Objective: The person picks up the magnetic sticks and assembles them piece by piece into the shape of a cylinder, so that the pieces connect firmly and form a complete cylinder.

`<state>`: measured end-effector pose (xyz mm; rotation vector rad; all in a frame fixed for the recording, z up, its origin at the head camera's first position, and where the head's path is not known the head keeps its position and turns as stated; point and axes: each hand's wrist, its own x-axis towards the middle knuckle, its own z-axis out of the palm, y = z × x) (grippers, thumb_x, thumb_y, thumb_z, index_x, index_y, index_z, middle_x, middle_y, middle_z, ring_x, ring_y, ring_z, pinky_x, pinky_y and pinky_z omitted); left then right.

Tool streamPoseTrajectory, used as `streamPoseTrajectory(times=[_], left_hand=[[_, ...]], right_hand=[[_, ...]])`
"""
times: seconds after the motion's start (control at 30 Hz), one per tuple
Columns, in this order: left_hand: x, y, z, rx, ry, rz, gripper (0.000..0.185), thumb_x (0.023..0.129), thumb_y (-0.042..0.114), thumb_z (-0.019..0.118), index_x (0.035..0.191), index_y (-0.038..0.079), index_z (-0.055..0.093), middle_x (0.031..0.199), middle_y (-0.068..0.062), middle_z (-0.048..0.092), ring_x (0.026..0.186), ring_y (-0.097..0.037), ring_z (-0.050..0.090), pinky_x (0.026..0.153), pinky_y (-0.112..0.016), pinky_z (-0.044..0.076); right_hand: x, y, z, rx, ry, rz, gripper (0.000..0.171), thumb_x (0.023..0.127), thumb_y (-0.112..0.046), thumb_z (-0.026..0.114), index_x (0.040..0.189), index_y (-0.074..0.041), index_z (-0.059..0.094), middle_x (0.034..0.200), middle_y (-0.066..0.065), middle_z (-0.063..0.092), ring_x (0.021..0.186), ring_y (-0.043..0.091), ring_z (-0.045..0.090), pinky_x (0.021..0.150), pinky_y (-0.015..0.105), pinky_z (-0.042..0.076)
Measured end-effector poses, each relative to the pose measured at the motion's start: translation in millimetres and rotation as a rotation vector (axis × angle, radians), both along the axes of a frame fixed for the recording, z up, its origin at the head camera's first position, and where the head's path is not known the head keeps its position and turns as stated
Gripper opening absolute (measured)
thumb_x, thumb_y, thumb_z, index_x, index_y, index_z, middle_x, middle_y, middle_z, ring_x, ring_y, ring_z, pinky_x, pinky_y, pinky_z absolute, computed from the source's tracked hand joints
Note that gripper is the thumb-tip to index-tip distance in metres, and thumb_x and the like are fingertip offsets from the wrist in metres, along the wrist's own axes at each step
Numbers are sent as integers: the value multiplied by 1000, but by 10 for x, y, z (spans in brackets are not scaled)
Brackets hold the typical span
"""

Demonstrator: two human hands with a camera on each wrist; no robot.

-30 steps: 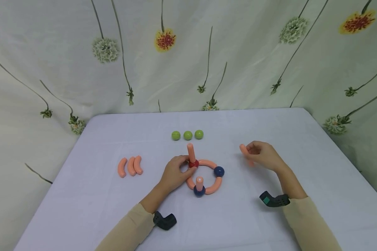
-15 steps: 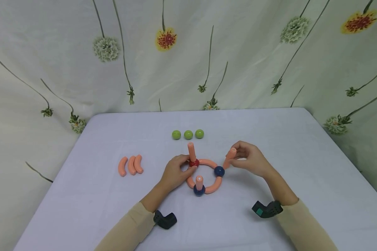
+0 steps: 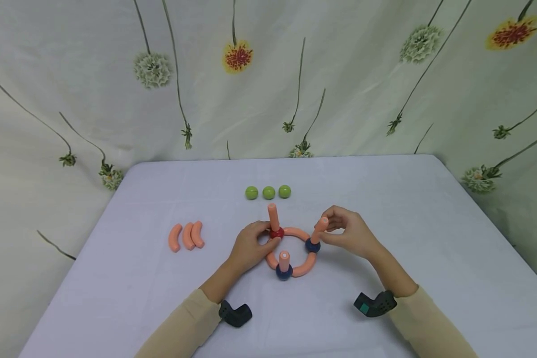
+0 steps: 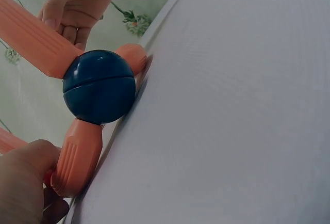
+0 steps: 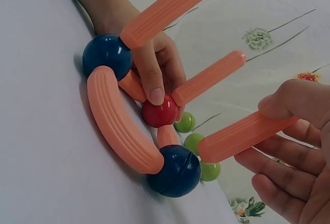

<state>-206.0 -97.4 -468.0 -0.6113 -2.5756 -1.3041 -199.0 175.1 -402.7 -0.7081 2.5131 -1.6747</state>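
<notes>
On the table, three curved orange rods (image 3: 304,269) join a red ball (image 3: 276,233) and two blue balls into a ring. My left hand (image 3: 247,248) grips the red ball between thumb and fingers. Orange rods stand up from the red ball (image 5: 160,111) and from the front blue ball (image 3: 284,272). Thumb and fingers of my right hand (image 3: 351,233) pinch another orange rod (image 5: 242,135), tilted, its lower end right at the right-hand blue ball (image 5: 174,171). In the left wrist view the front blue ball (image 4: 99,87) fills the middle, rods leading off it.
Several loose pieces lie about: three green balls (image 3: 269,192) in a row behind the ring, and three curved orange rods (image 3: 187,236) to the left. A white cloth (image 3: 116,278) covers the table. Behind hangs a flower-print curtain (image 3: 349,74).
My right hand has moved left, bringing the orange rod from the right side over to the right-hand blue ball. The left hand has stayed on the red ball.
</notes>
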Motion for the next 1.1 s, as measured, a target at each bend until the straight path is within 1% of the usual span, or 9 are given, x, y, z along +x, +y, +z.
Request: streamPoseTrajectory(times=[0.2,0.3,0.43,0.53,0.67,0.77,0.93,1.1], left_hand=[[-4,-6,-10,7,2,-7,33,84,17,75,114,6,69,104,-2,68,99,-19,61,89,-41,48],[-5,-9,-12,4,7,-9,32,84,17,75,114,6,69,104,-2,68,98,-19,61,88,-40,48],[1,-8,-1,5,11,-9,32,84,17,75,113,6,69,103,-2,68,98,-19,61,87,-41,48],[2,-6,3,-1,13,-7,32,84,17,75,114,5,69,103,-2,68,97,-19,61,87,-41,48],[-2,-2,1,-7,14,-8,32,84,17,75,113,5,69,102,-2,68,97,-19,61,87,-41,48],[-2,0,-2,-5,20,-6,31,84,17,75,112,6,69,102,-2,67,97,-19,61,86,-40,48],[-11,-3,-17,-1,43,-2,30,82,17,76,109,5,68,99,-3,66,94,-18,60,84,-39,49],[-17,-6,-23,6,47,-11,26,81,17,75,102,6,66,96,-3,65,91,-19,60,84,-38,49]], right_hand=[[0,-36,-29,34,11,-1,23,80,-2,76,98,-2,61,92,6,69,89,23,64,81,43,52],[-16,-46,-66,78,15,14,23,80,-2,76,98,-4,63,91,3,69,88,22,63,82,45,52],[-49,-43,-152,139,27,43,23,79,-6,78,99,-7,66,91,-2,67,90,20,61,84,43,50],[-83,-33,-242,177,23,63,24,79,-11,80,99,-8,67,92,-5,66,91,18,59,85,41,48],[-114,-20,-343,223,10,78,29,77,-18,84,98,-9,67,89,-7,64,87,17,57,80,36,46],[-119,-18,-375,233,10,78,30,76,-19,84,98,-9,66,85,-6,62,82,17,56,75,32,45],[-128,-16,-402,208,13,52,28,79,-19,80,99,-7,65,86,-4,62,82,18,56,73,31,44],[-145,-15,-461,164,7,-45,26,82,-16,78,102,-5,65,89,-1,64,84,17,58,73,30,45]])
